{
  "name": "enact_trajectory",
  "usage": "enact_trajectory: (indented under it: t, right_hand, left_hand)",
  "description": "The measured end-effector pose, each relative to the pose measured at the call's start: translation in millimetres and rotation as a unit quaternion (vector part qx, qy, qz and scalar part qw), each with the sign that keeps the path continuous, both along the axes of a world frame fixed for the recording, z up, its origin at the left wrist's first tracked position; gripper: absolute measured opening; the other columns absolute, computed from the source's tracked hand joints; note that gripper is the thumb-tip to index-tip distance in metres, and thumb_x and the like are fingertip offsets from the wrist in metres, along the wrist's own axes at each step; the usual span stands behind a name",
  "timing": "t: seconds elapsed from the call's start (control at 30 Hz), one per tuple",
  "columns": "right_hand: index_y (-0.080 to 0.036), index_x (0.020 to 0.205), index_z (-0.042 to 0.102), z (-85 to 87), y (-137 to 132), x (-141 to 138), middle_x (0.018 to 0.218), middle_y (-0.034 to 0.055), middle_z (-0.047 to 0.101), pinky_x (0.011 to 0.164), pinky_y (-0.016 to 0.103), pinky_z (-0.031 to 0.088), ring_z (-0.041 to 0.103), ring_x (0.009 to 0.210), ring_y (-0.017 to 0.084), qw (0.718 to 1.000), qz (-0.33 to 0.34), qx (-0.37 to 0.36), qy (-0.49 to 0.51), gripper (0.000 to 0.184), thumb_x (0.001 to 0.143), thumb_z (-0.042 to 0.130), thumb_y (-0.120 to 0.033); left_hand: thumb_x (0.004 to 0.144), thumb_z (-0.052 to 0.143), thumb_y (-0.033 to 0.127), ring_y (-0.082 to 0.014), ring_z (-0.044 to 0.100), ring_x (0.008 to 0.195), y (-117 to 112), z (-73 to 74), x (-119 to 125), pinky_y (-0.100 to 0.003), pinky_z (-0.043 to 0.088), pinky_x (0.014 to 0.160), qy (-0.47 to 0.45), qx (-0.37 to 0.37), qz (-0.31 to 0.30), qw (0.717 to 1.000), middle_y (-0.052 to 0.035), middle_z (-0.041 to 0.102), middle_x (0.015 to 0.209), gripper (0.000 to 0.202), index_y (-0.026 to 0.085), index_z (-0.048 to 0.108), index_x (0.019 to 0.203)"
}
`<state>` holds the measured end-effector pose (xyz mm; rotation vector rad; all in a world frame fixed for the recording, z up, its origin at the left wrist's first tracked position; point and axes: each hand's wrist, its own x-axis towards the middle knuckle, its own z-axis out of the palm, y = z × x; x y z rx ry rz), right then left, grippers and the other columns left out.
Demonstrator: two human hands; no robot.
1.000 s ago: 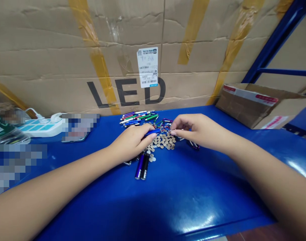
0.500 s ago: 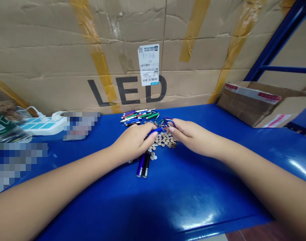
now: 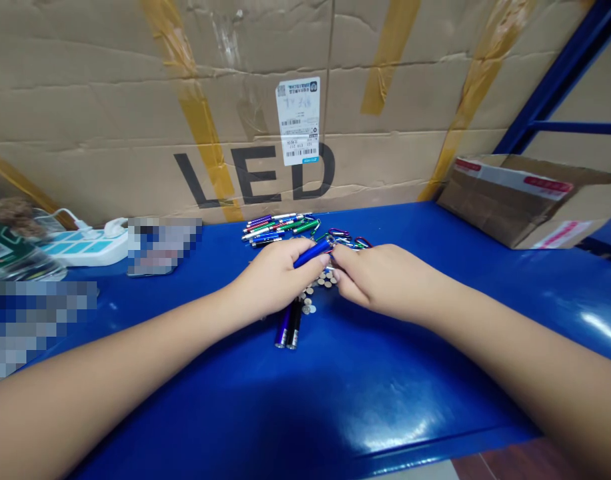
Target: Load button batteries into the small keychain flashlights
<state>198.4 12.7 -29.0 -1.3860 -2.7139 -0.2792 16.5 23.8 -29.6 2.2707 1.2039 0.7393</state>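
My left hand is closed around a small blue flashlight, whose tip points up and to the right. My right hand is closed beside it, fingertips pinched at the flashlight's end over a heap of small round button cells; what they pinch is too small to name. Two more flashlight bodies, blue and black, lie just below my left hand. Behind the hands lie a row of coloured flashlights and several carabiner clips.
Everything rests on a blue metal shelf. A big cardboard box marked LED forms the back wall. A smaller taped carton sits at the right. A white power strip and a blurred object lie at the left.
My right hand has drawn in to the left and closed against the flashlight's tip, covering most of the button cells. My left hand has tilted the blue flashlight's tip upward.
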Motion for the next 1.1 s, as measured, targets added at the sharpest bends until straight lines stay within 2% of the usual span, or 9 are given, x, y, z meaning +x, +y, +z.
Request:
enact_trajectory:
  t: [0.1, 0.2, 0.33, 0.53, 0.63, 0.77, 0.97, 1.03, 1.1]
  right_hand:
    - [-0.015, 0.097, 0.055, 1.7, -1, -4, 0.073, 0.0111, 0.066, 0.052, 0.03, 0.023, 0.059, 0.06, 0.023, 0.998, -0.049, 0.022, -0.034, 0.025, 0.092, 0.035, -0.029]
    - [-0.016, 0.091, 0.053, 2.1, 6, 0, 0.077, 0.0103, 0.066, 0.056, 0.029, 0.029, 0.058, 0.063, 0.021, 0.997, -0.058, -0.033, 0.044, 0.023, 0.093, 0.033, -0.027]
    - [-0.02, 0.076, 0.045, 0.2, 17, 12, 0.08, 0.0052, 0.061, 0.063, 0.026, 0.036, 0.053, 0.068, 0.015, 0.966, -0.022, -0.119, 0.228, 0.027, 0.096, 0.028, -0.028]
    - [-0.022, 0.068, 0.037, -7.7, 17, 12, 0.064, -0.0011, 0.047, 0.06, 0.027, 0.032, 0.04, 0.059, 0.013, 0.956, 0.043, -0.165, 0.237, 0.028, 0.094, 0.028, -0.026]
    - [-0.022, 0.067, 0.037, -7.1, 15, 9, 0.064, -0.0008, 0.047, 0.059, 0.027, 0.03, 0.039, 0.058, 0.013, 0.96, 0.029, -0.158, 0.229, 0.027, 0.093, 0.031, -0.025]
    - [-0.021, 0.07, 0.041, -3.9, 13, 4, 0.071, 0.0023, 0.054, 0.062, 0.027, 0.033, 0.044, 0.062, 0.014, 0.972, 0.002, -0.119, 0.202, 0.024, 0.093, 0.032, -0.022]
    - [-0.019, 0.075, 0.048, -6.9, 8, -9, 0.078, 0.0072, 0.061, 0.066, 0.027, 0.035, 0.05, 0.067, 0.016, 0.98, -0.051, -0.087, 0.169, 0.026, 0.094, 0.031, -0.021]
    - [-0.019, 0.078, 0.049, -6.3, 9, -8, 0.079, 0.0072, 0.062, 0.066, 0.027, 0.036, 0.052, 0.068, 0.017, 0.978, -0.048, -0.09, 0.182, 0.027, 0.096, 0.029, -0.025]
    - [-0.019, 0.081, 0.049, -3.4, 12, -3, 0.079, 0.0063, 0.062, 0.063, 0.027, 0.035, 0.052, 0.066, 0.016, 0.975, -0.054, -0.089, 0.197, 0.027, 0.097, 0.03, -0.03]
  left_hand:
    - [0.093, 0.044, 0.038, -0.0138, 0.055, 0.07, 1, -0.2, -1, -0.024, 0.04, 0.062, 0.017, 0.029, 0.0, 0.999, 0.0012, 0.062, 0.075, 0.028, 0.017, 0.059, 0.082]
    - [0.095, 0.04, 0.043, -0.016, 0.056, 0.07, 3, -1.1, -7, -0.026, 0.038, 0.062, 0.108, 0.133, -0.005, 0.985, -0.0009, 0.062, 0.077, 0.033, 0.017, 0.056, 0.082]
    - [0.098, 0.032, 0.045, -0.0192, 0.058, 0.067, 5, -2.4, -14, -0.028, 0.033, 0.057, 0.248, 0.231, -0.02, 0.941, -0.0027, 0.063, 0.075, 0.038, 0.018, 0.056, 0.083]
    - [0.098, 0.033, 0.041, -0.022, 0.065, 0.075, 1, -1.9, -10, -0.029, 0.037, 0.06, 0.311, 0.307, 0.006, 0.9, -0.0054, 0.069, 0.081, 0.035, 0.018, 0.058, 0.089]
    - [0.098, 0.035, 0.041, -0.0236, 0.066, 0.079, -1, -1.0, -8, -0.03, 0.039, 0.062, 0.33, 0.318, 0.009, 0.889, -0.007, 0.07, 0.085, 0.035, 0.018, 0.059, 0.089]
    - [0.099, 0.033, 0.041, -0.0234, 0.066, 0.083, -2, -3.5, -6, -0.03, 0.041, 0.065, 0.319, 0.311, 0.024, 0.895, -0.0086, 0.071, 0.089, 0.037, 0.017, 0.059, 0.092]
    - [0.098, 0.032, 0.043, -0.0264, 0.065, 0.079, -4, 0.2, -3, -0.03, 0.04, 0.062, 0.316, 0.255, 0.102, 0.908, -0.0105, 0.068, 0.085, 0.038, 0.015, 0.057, 0.096]
    - [0.098, 0.033, 0.043, -0.0255, 0.064, 0.079, 2, 7.9, -6, -0.03, 0.04, 0.063, 0.303, 0.229, 0.081, 0.922, -0.0091, 0.067, 0.088, 0.036, 0.016, 0.058, 0.097]
    - [0.098, 0.036, 0.043, -0.0233, 0.062, 0.084, 14, 17.4, -15, -0.029, 0.041, 0.067, 0.266, 0.199, 0.028, 0.943, -0.0066, 0.067, 0.093, 0.034, 0.018, 0.059, 0.094]
